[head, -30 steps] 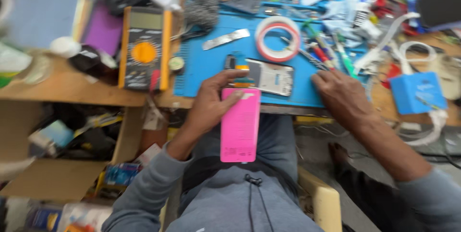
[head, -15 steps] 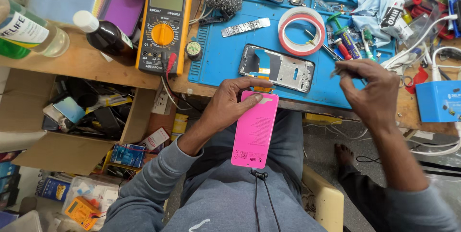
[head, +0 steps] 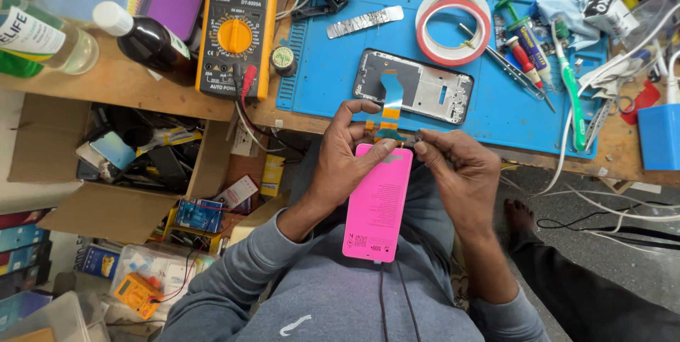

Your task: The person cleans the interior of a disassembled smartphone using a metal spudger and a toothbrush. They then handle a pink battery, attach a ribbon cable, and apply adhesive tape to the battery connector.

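Under bench: cardboard box [head: 85, 207] w/ clutter

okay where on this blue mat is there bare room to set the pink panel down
The blue mat is bare along its near edge, right of the phone frame, and on the left strip between the multimeter and that frame. The tape roll and screwdrivers crowd the far right. Both hands hold the pink panel.

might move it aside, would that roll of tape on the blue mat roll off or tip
The tape roll lies flat on the blue mat, so a push would probably slide it, not roll it. It looks thin and hollow, so likely light.
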Demonstrator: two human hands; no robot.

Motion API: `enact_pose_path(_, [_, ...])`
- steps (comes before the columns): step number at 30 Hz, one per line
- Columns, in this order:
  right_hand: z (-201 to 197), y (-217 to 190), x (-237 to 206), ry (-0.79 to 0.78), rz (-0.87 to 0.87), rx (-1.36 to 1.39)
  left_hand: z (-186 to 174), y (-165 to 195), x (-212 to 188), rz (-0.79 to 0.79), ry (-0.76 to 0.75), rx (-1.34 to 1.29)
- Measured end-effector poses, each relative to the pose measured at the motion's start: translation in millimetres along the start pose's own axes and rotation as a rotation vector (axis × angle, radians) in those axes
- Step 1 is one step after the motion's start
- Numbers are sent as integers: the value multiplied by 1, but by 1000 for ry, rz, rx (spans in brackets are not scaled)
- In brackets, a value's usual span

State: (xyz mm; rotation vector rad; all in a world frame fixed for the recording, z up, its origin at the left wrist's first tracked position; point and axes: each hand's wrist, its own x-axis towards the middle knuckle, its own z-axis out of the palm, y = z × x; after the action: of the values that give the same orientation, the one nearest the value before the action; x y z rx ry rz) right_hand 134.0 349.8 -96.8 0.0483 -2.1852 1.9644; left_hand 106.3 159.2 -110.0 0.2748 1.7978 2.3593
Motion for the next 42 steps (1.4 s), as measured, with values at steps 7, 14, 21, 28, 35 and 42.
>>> enact_pose_path(7, [13, -3, -15, 37, 52, -99, 4, -5, -7, -20, 25, 16])
enact_pose_path(14, [12, -2, -19, 21, 48, -38, 3, -6, -10, -61, 22, 49])
enact_pose_path(21, [12, 1, -18, 12, 89, -1, 4, -4, -8, -64, 10, 58])
enact_pose_path(28, [10, 5, -17, -24, 93, 7, 5, -4, -8, -51, 29, 71])
enact_pose_path(35, [12, 3, -17, -39, 109, -6, 3, -5, -10, -37, 30, 93])
enact_pose_path(42, [12, 2, -18, -44, 106, 1, 2, -5, -11, -36, 22, 73])
